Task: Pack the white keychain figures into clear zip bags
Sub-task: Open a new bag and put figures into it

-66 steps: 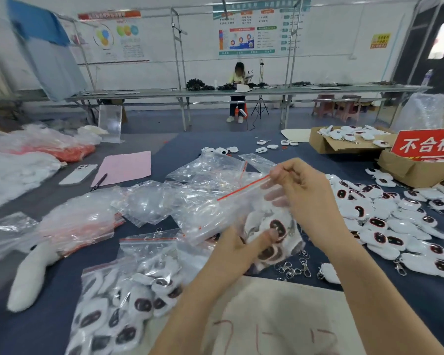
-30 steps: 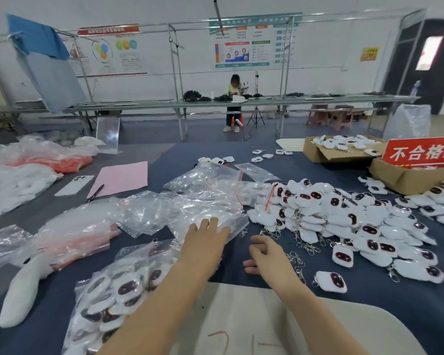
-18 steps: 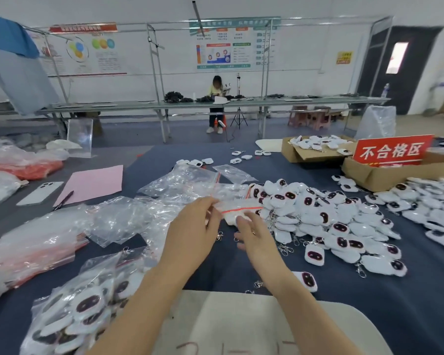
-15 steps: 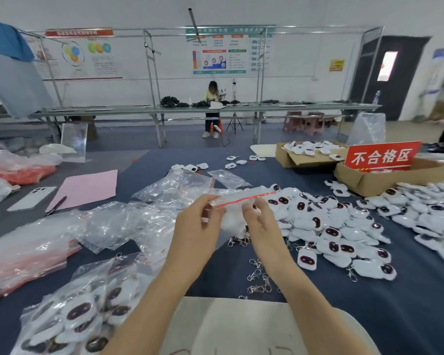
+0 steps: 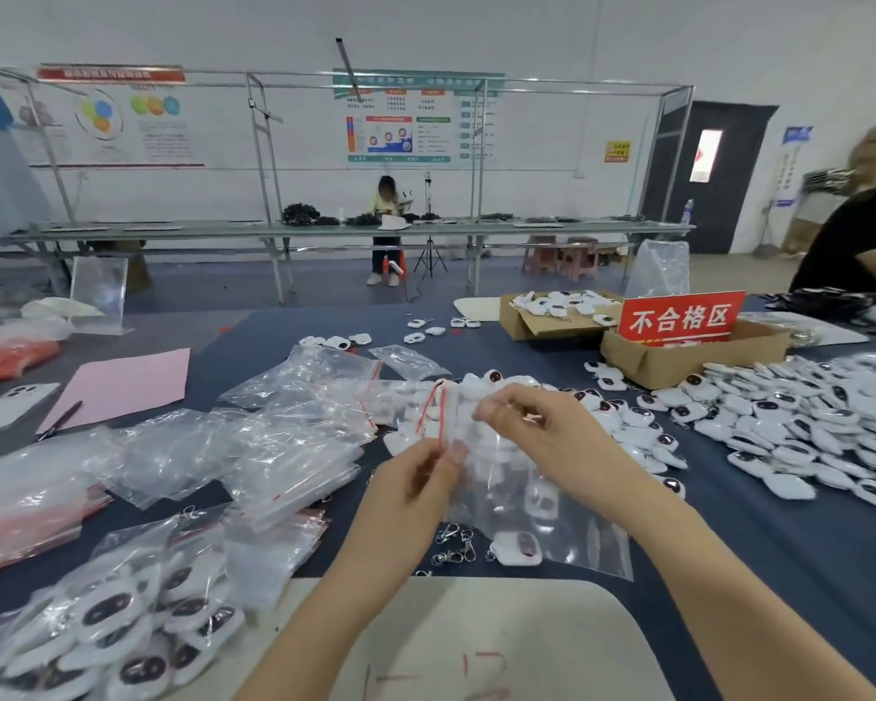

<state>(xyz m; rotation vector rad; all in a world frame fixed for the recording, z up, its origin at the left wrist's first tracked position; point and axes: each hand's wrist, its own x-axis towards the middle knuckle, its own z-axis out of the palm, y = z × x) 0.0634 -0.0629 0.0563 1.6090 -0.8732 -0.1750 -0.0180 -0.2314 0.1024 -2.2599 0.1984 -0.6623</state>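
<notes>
Both hands are up at the centre of the frame with a clear bag [image 5: 517, 478] between them. The left hand [image 5: 416, 485] pinches the bag's red-striped mouth between thumb and fingers; the right hand [image 5: 542, 427], just above and to the right, pinches the other lip, pulling it apart. The bag hangs down over the blue table [image 5: 780, 548]. Loose figures [image 5: 790, 432] are heaped at right, one figure [image 5: 519, 548] lies below the bag, and a filled bag [image 5: 117, 629] sits lower left.
</notes>
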